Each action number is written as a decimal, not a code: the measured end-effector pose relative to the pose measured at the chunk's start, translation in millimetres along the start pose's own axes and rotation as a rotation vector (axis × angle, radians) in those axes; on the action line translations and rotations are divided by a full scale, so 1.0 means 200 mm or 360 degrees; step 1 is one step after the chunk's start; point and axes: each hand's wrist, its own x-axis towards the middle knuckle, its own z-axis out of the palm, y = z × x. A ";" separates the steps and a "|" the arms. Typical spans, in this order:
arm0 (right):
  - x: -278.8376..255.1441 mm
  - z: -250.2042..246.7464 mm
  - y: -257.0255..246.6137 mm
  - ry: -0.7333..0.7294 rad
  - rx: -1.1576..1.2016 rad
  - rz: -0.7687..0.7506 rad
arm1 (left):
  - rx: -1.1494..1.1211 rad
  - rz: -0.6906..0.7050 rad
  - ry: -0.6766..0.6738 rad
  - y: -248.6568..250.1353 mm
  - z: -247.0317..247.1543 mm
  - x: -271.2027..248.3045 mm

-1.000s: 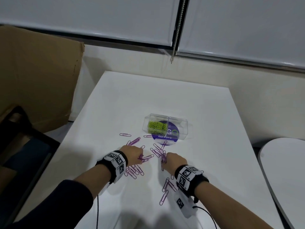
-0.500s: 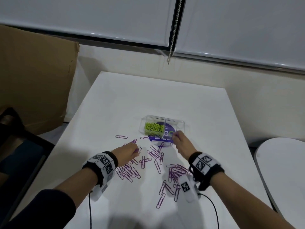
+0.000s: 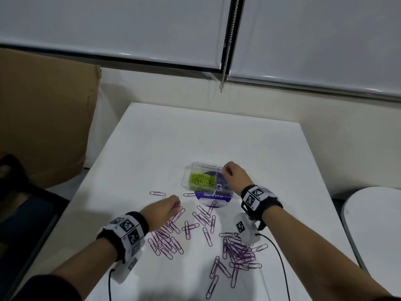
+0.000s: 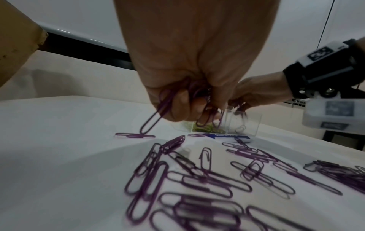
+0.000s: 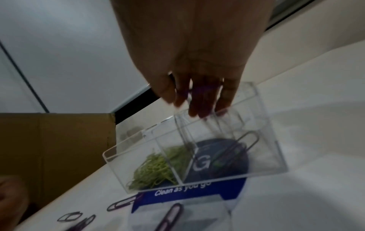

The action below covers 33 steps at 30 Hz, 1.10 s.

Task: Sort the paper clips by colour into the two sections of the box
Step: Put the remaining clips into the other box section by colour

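Over the right section of the box (image 3: pixel 205 164), the right hand (image 3: pixel 235 177) pinched purple clips (image 5: pixel 201 91); opening its fingers low would avoid the green clips (image 3: pixel 201 179). Left hand (image 3: pixel 161 210) fingers clutched more.

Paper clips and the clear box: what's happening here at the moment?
A person is sorting by hand. The left hand grips a bunch of purple clips just above the table. The right hand holds more over the right section of the box; green clips sit in the left. Many purple ones lie loose.
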 end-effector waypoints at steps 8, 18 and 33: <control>-0.23 -0.12 0.12 0.0040 -0.0129 -0.0283 | 0.0213 0.0230 0.0083 0.32 -0.18 0.18; -0.70 0.03 0.43 -0.0577 -0.0662 -0.0185 | 0.0803 0.0490 -0.0016 0.72 -0.14 0.64; -0.77 0.08 0.50 -0.0497 -0.0856 -0.0145 | 0.1020 0.0790 -0.0351 0.57 0.25 0.20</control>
